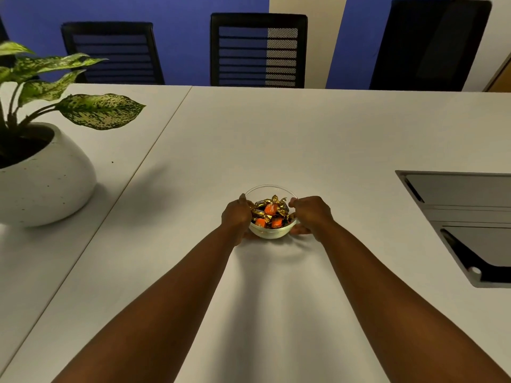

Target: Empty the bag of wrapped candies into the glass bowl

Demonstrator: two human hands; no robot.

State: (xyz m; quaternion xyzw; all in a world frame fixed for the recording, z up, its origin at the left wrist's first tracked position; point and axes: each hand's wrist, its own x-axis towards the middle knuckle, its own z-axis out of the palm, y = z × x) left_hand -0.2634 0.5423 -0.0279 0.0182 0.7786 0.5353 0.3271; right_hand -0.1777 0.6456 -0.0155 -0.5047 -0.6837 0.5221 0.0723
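A small glass bowl (269,233) stands on the white table, a little beyond the middle of the view. It holds several wrapped candies (271,212) in gold and orange foil. My left hand (236,215) cups the bowl's left side, thumb up by the rim. My right hand (311,214) cups its right side, fingers curled under the wall. Both arms reach straight forward. No bag is in view.
A potted plant in a round white pot (47,178) stands at the left. A recessed grey panel (467,219) is set into the table at the right. Three black chairs (258,51) line the table's far edge against a blue wall.
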